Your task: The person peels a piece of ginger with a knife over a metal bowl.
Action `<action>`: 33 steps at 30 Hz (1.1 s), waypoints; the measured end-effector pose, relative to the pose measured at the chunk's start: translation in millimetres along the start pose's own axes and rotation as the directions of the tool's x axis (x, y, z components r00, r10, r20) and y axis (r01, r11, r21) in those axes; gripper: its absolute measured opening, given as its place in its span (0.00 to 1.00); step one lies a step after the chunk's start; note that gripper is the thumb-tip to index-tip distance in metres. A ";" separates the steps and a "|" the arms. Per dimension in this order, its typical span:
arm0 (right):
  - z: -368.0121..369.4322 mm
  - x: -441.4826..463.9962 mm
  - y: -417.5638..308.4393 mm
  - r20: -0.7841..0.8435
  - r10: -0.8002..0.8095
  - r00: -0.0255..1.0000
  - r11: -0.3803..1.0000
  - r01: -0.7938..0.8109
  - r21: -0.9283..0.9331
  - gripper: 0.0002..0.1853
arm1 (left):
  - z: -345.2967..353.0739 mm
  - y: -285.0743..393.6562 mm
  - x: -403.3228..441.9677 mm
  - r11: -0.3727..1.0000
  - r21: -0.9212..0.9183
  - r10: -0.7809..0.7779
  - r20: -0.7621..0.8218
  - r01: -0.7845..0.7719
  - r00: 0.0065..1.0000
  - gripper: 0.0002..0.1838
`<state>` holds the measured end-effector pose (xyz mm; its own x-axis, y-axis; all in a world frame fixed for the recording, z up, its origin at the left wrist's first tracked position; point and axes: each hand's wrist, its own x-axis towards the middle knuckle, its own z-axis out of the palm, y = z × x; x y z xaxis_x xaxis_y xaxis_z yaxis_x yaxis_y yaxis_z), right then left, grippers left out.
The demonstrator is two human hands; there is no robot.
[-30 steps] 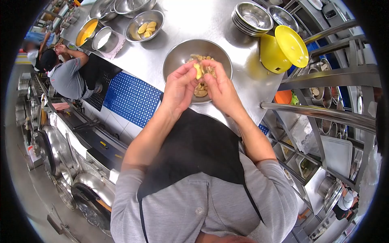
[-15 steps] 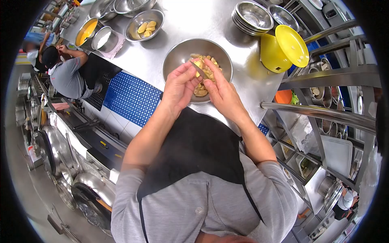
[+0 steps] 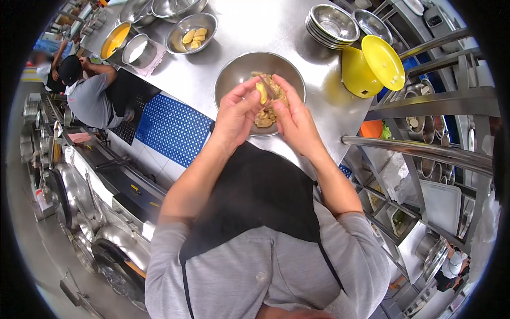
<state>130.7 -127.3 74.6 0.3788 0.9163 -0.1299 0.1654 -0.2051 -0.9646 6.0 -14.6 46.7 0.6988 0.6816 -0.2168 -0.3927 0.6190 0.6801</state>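
Over a large metal bowl (image 3: 228,80), my left hand (image 3: 237,112) grips a small yellow piece (image 3: 262,93), which looks like ginger. My right hand (image 3: 295,120) has its fingers closed round a small knife, whose blade (image 3: 270,89) lies against the right side of the yellow piece. Brown, knobbly pieces (image 3: 264,118) rest in the bowl beneath both hands. The knife's handle is hidden by my right fingers.
A smaller bowl (image 3: 178,37) with several yellow pieces stands up left, beside pots of orange (image 3: 113,42) and white contents. Stacked bowls (image 3: 332,24) and a yellow container (image 3: 358,74) are at right. A co-worker (image 3: 90,95) is at far left.
The blade has shifted and turned against the yellow piece, now standing steeper than half a second ago. Both hands remain over the bowl. The co-worker's arms have moved slightly.
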 end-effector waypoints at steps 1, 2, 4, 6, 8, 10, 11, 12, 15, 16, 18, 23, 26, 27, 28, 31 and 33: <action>1.7 -0.7 3.5 -0.002 -0.037 0.999 0.998 0.037 -0.046 0.27 | 2.2 2.0 -1.0 1.000 0.005 -0.009 0.007 0.009 1.000 0.20; 3.4 -1.3 7.0 -0.004 -0.074 0.997 0.993 0.073 -0.091 0.28 | 4.6 3.8 -1.9 1.000 0.011 -0.021 0.016 0.021 1.000 0.20; 3.6 -2.2 2.6 -0.011 -0.080 0.997 0.992 0.079 -0.103 0.28 | 4.7 3.1 -0.4 0.999 0.031 -0.035 0.029 0.034 0.999 0.21; 4.3 -3.2 2.7 -0.009 -0.093 0.996 0.990 0.091 -0.112 0.27 | -0.2 2.2 1.0 0.997 0.062 -0.037 0.026 0.036 0.999 0.21; 6.7 -2.5 2.7 -0.027 -0.133 0.991 0.983 0.128 -0.128 0.25 | 1.1 3.5 -1.0 0.997 0.077 -0.011 -0.006 0.012 1.000 0.21; 9.2 -0.5 2.1 -0.073 -0.196 0.978 0.970 0.183 -0.162 0.23 | 0.4 3.2 -1.1 0.996 0.089 0.007 -0.016 -0.006 1.000 0.21; 9.0 0.4 0.4 -0.063 -0.165 0.984 0.978 0.155 -0.142 0.22 | -3.2 2.2 0.3 0.995 0.095 0.012 -0.009 -0.011 1.000 0.21; 8.7 1.8 -2.4 -0.053 -0.135 0.989 0.984 0.128 -0.122 0.22 | -6.0 1.1 1.1 0.995 0.101 0.018 -0.004 -0.018 1.000 0.20; 10.9 6.5 3.4 -0.065 -0.122 0.990 0.987 0.114 -0.116 0.20 | -8.8 0.5 1.2 0.993 0.119 0.013 -0.015 -0.011 1.000 0.20; 11.4 8.2 5.7 -0.078 -0.129 0.989 0.985 0.119 -0.124 0.20 | -7.1 -0.6 -0.7 0.992 0.126 0.021 0.012 -0.022 1.000 0.19; -1.9 15.4 1.6 0.045 0.093 0.995 0.983 -0.099 0.156 0.20 | -2.5 -3.9 -6.9 0.990 0.137 0.033 0.065 -0.042 0.997 0.18; -5.7 16.1 3.6 0.100 0.132 0.986 0.939 -0.157 0.307 0.23 | -5.3 1.4 0.1 0.997 -0.022 -0.078 0.095 0.080 0.992 0.20; -2.0 1.3 0.7 0.036 0.041 0.999 0.994 -0.044 0.101 0.26 | -6.8 1.1 5.9 0.992 -0.097 -0.073 0.044 0.077 0.996 0.20; 1.6 -1.2 5.8 0.020 -0.040 0.999 0.998 0.039 0.040 0.26 | -8.1 0.5 8.2 0.992 -0.110 -0.059 0.032 0.063 0.998 0.20; 3.4 -3.7 7.4 0.012 -0.088 0.996 0.996 0.089 -0.017 0.27 | -9.4 0.0 10.0 0.991 -0.122 -0.057 0.039 0.062 0.998 0.20; 6.6 -10.3 3.9 -0.004 -0.166 0.986 0.970 0.163 -0.178 0.27 | -8.6 -0.3 11.4 0.989 -0.140 -0.045 0.045 0.051 0.998 0.20; 5.7 -10.5 2.6 -0.011 -0.192 0.981 0.961 0.185 -0.206 0.27 | -3.2 0.4 10.3 0.991 -0.127 -0.030 0.031 0.034 0.999 0.20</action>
<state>122.0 -135.4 72.1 0.3497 0.9350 0.0597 0.4169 -0.0982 -0.9036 11.1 -6.1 42.5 0.7287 0.6500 -0.2156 -0.4415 0.6865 0.5777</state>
